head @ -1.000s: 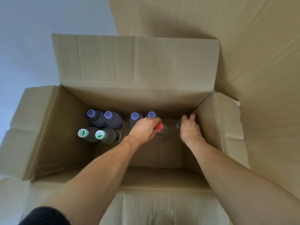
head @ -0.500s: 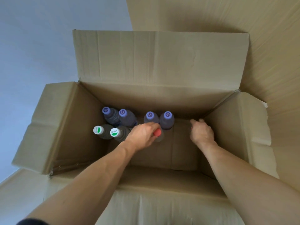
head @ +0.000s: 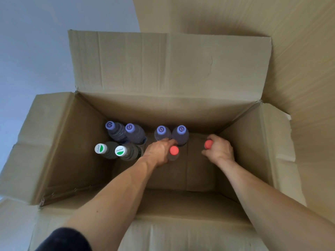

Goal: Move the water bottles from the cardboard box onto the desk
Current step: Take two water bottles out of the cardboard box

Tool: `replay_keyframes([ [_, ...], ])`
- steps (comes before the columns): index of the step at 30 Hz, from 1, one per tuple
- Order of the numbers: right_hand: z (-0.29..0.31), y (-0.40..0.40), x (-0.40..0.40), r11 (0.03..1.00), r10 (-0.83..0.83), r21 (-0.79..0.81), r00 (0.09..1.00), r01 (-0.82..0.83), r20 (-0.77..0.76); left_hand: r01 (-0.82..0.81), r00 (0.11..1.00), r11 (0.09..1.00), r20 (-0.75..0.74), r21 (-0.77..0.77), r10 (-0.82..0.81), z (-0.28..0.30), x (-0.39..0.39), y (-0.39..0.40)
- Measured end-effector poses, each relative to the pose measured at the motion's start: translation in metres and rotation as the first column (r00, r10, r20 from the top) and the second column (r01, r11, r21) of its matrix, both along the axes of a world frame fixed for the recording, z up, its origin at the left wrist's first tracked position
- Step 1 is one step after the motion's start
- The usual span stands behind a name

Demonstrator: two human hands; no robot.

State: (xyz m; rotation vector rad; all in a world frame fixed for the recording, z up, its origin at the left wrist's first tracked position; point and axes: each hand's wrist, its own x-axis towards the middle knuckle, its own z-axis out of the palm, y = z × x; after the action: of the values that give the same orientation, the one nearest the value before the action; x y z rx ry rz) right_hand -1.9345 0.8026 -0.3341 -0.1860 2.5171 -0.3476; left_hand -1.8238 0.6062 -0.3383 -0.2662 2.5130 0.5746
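Deep in the cardboard box [head: 253, 145], my left hand [head: 159, 153] grips one red-capped bottle [head: 174, 151] mid-floor, my right hand [head: 220, 151] grips another red-capped bottle [head: 208, 144] near the right wall.

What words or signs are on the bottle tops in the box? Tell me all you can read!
Two white caps: a green mark and a small word, too blurred to read.
Four purple caps: a swirl sign, no words.
Two red caps: no writing visible.
Cardboard box: no print visible.

Eight capped bottles [head: 135, 135] upright inside the open cardboard box [head: 168, 69].
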Motion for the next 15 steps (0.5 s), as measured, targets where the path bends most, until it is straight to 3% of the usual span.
replay_keyframes([
  [6,0.021,0.011,0.0,0.962,-0.21,-0.147,0.969,0.228,0.127,0.052,0.998,0.999,-0.025,0.016,-0.051,0.007,-0.004,0.009],
  [15,0.08,0.026,0.015,0.818,-0.175,-0.487,0.939,0.307,0.298,-0.06,0.974,0.94,-0.185,0.335,0.128,0.085,0.018,-0.01],
])
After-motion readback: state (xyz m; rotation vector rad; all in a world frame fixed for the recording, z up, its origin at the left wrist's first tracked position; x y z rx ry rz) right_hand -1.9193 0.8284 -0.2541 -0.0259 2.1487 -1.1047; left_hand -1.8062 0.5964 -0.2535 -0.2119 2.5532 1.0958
